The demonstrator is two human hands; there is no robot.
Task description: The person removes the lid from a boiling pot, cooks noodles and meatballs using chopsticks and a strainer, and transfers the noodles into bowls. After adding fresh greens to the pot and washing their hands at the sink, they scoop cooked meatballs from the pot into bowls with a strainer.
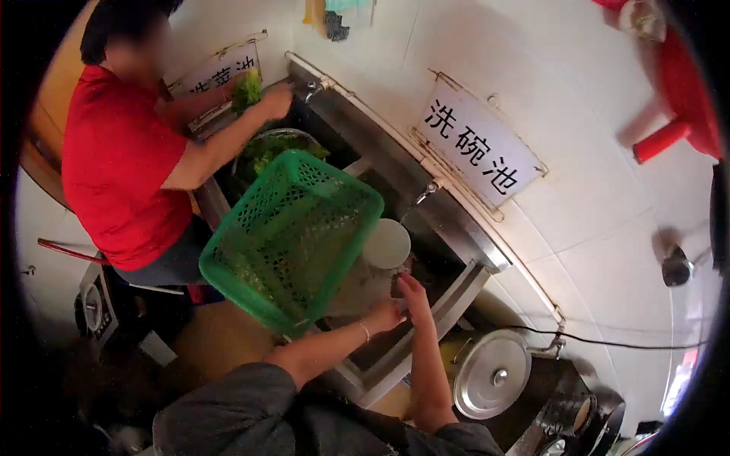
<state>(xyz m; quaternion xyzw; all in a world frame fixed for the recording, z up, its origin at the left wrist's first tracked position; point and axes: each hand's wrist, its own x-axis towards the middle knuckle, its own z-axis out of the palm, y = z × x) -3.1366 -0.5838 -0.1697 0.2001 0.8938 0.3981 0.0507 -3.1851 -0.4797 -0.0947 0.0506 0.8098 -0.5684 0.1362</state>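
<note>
My two hands meet over the right-hand sink basin (437,292), close to its front edge. My left hand (389,314) has its fingers curled in, and what they hold, if anything, is hidden. Beside it, my right hand (414,296) is closed too, with a small dark thing at its fingertips that is too blurred to name. A round white container (386,245) stands in the basin just beyond my hands. To the left, a green plastic basket (293,323) rests tilted across the sink, with neither hand on it.
A person in a red shirt (122,167) holds leafy greens (247,91) over the left basin, where a bowl of greens (277,148) sits. Faucets (427,191) line the wall. A lidded metal pot (493,372) stands to my right, and a black cable (616,342) runs along the wall.
</note>
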